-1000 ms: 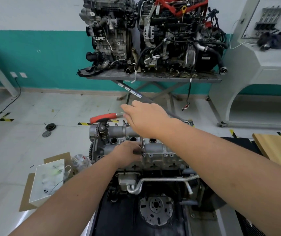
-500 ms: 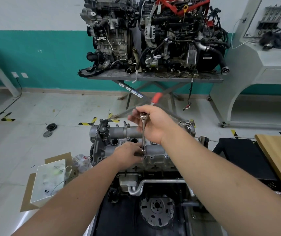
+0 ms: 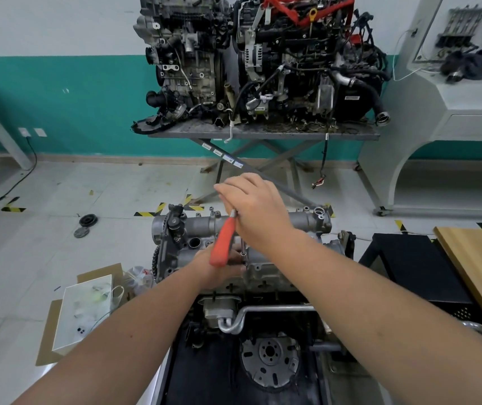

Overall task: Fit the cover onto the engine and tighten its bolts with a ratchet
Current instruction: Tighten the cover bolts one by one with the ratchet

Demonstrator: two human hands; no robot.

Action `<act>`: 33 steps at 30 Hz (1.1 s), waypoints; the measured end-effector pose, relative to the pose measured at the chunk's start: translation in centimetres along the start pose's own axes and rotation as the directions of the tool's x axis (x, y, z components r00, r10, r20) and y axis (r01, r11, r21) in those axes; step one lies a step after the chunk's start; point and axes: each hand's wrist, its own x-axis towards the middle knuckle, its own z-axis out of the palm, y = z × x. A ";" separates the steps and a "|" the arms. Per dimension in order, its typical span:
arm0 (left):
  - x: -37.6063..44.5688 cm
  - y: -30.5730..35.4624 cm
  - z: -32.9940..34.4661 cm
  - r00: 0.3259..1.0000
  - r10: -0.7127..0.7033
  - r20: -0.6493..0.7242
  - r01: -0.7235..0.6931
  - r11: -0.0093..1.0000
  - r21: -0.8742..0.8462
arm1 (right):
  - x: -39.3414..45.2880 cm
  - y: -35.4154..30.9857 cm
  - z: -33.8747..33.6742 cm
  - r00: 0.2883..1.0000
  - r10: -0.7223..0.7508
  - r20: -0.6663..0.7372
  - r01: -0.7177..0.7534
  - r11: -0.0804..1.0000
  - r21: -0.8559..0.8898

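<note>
Pale workshop flooring (image 3: 58,200) surrounds a black stand (image 3: 219,375) on which the engine (image 3: 263,276) is carried. Its grey cover (image 3: 307,222) is seated on top. Near the cover's middle, the left hand (image 3: 219,270) is curled around the base of a thin extension bar (image 3: 243,247). Just above, the ratchet (image 3: 223,244) is gripped at its head by the right hand (image 3: 258,213), the red handle slanting down over the left hand. Farther back, 2 engines (image 3: 263,62) are seen on a metal table (image 3: 263,133) against a teal-banded wall (image 3: 73,97).
</note>
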 end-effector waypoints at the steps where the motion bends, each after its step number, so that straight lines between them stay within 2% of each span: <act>1: -0.1 0.2 0.0 0.999 0.032 0.003 -0.032 0.999 0.021 | 0.2 0.1 -0.3 0.998 -0.034 0.060 0.038 0.996 -0.083; 5: -0.6 0.6 0.0 0.999 0.036 -0.017 -0.034 0.994 0.103 | 0.7 0.0 -1.2 0.972 -0.035 0.231 0.086 0.972 -0.219; 12: -0.7 0.7 -0.1 1.000 -0.005 -0.015 0.007 0.993 0.118 | 1.6 -0.7 -1.7 0.902 0.001 0.432 0.100 0.972 -0.212; 14: -0.7 0.7 -0.2 1.000 -0.012 0.011 0.011 0.997 0.075 | 2.0 -0.7 -1.8 0.882 -0.004 0.471 0.103 0.977 -0.184; 16: -0.7 1.0 -1.0 0.994 -0.045 0.096 0.045 0.999 -0.002 | 2.5 -0.8 -2.1 0.860 0.003 0.510 0.098 0.980 -0.172; 18: -1.3 1.6 -2.4 0.983 -0.090 0.160 0.117 0.978 -0.174 | 3.1 -0.9 -2.3 0.827 0.035 0.560 0.076 0.982 -0.174; 19: -1.7 1.8 -3.1 0.985 -0.072 0.160 0.118 0.948 -0.297 | 3.4 -0.9 -2.4 0.806 0.067 0.588 0.053 0.981 -0.184; 21: -2.8 2.6 -4.5 0.999 -0.006 0.050 0.033 0.822 -0.568 | 4.2 -0.8 -2.6 0.774 0.153 0.614 -0.038 0.980 -0.197; 23: -3.8 3.8 -5.8 0.993 0.025 -0.112 -0.107 0.570 -0.815 | 4.7 -0.4 -2.7 0.773 0.229 0.592 -0.162 0.973 -0.164; 25: -3.9 5.5 -7.5 0.975 -0.092 -0.200 -0.159 0.332 -0.930 | 4.8 -0.2 -2.6 0.751 0.291 0.594 -0.324 0.945 -0.053; 26: -3.5 6.3 -8.4 0.969 -0.167 -0.181 -0.127 0.288 -0.949 | 4.7 -0.3 -2.4 0.733 0.321 0.600 -0.412 0.911 0.016; 27: -3.1 7.3 -9.2 0.963 -0.227 -0.147 -0.072 0.306 -0.949 | 4.6 -0.4 -2.1 0.722 0.350 0.596 -0.487 0.870 0.079; 28: -2.5 8.4 -9.8 0.953 -0.276 -0.122 -0.013 0.365 -0.931 | 4.4 -0.6 -1.9 0.720 0.373 0.585 -0.542 0.829 0.139; 31: -1.0 11.2 -10.4 0.908 -0.385 -0.164 0.116 0.610 -0.784 | 3.5 -0.9 -1.1 0.739 0.372 0.562 -0.578 0.779 0.244; 33: -0.3 12.2 -10.3 0.898 -0.380 -0.220 0.184 0.780 -0.598 | 2.0 -0.6 -0.5 0.700 0.373 0.609 -0.631 0.722 0.283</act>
